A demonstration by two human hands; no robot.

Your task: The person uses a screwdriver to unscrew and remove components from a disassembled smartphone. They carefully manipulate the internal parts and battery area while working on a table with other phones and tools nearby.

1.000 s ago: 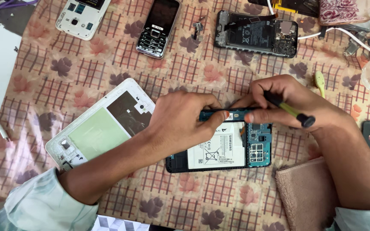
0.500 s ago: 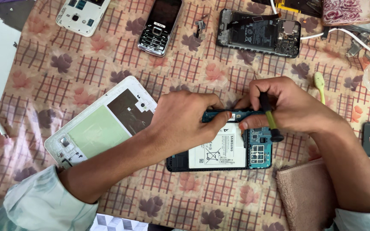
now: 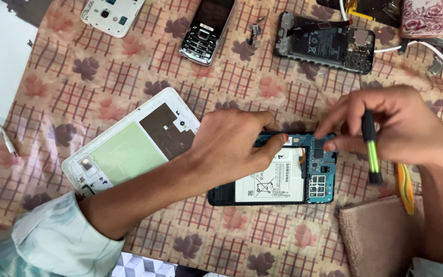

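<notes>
Blue-board opened phone (image 3: 283, 177) | left hand (image 3: 232, 143) steadies | right hand (image 3: 390, 128) holds screwdriver (image 3: 371, 149)

This is looking like a small phone-repair workshop: an opened phone (image 3: 273, 172) is lying on a cloth-covered worktop (image 3: 78, 77), with a removed white back cover (image 3: 129, 143), a keypad handset (image 3: 206, 31) and another stripped phone (image 3: 324, 43) sitting around it.

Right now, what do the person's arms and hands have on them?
Both hands, left and right, are bare: no gloves, rings or watch show. The left sleeve is pale mint-white cloth, pushed up near the elbow. A bit of the same pale sleeve shows on the right arm.
</notes>
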